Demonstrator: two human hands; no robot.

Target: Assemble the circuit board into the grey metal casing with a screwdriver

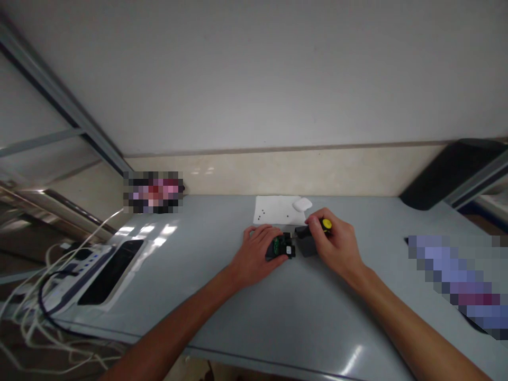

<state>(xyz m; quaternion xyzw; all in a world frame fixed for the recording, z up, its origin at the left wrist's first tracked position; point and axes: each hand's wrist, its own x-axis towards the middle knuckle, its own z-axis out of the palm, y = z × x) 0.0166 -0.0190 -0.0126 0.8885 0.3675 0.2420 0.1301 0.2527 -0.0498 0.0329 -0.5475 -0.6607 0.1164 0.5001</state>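
My left hand point(254, 255) is closed around a small black electronic device point(288, 250) with a bare green circuit board, steadying it on the grey table. In my right hand point(339, 246) is a screwdriver with a black and yellow handle point(326, 226); its tip points left at the device's edge, though whether it touches is too small to tell. Below the screwdriver lies a dark grey block-like piece point(307, 246), partly covered by my right fingers. Just beyond both hands, a white sheet point(275, 203) carries several tiny dark specks like screws. A rounded white object point(302, 204) rests on its right corner.
On the left are a dark-screened phone or tablet point(113, 272), a white power strip point(83, 270) and tangled pale cables point(24, 323) hanging over the table edge. A black curved object point(444, 177) leans at the back right. Blurred-out items lie left and right. A wall closes the back.
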